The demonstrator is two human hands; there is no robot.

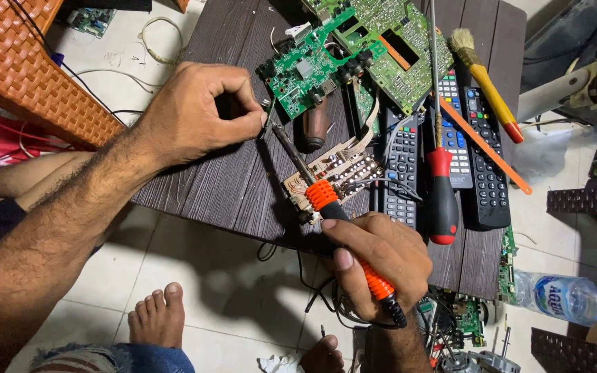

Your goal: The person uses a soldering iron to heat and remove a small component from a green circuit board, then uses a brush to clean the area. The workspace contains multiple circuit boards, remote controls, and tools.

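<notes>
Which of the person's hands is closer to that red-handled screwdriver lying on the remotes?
The right hand. It grips the soldering iron just left of the red-handled screwdriver. The left hand is far off to the left, beside the green circuit board.

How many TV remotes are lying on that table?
3, side by side at the right of the table: a left remote, a middle remote under the screwdriver, and a right remote.
</notes>
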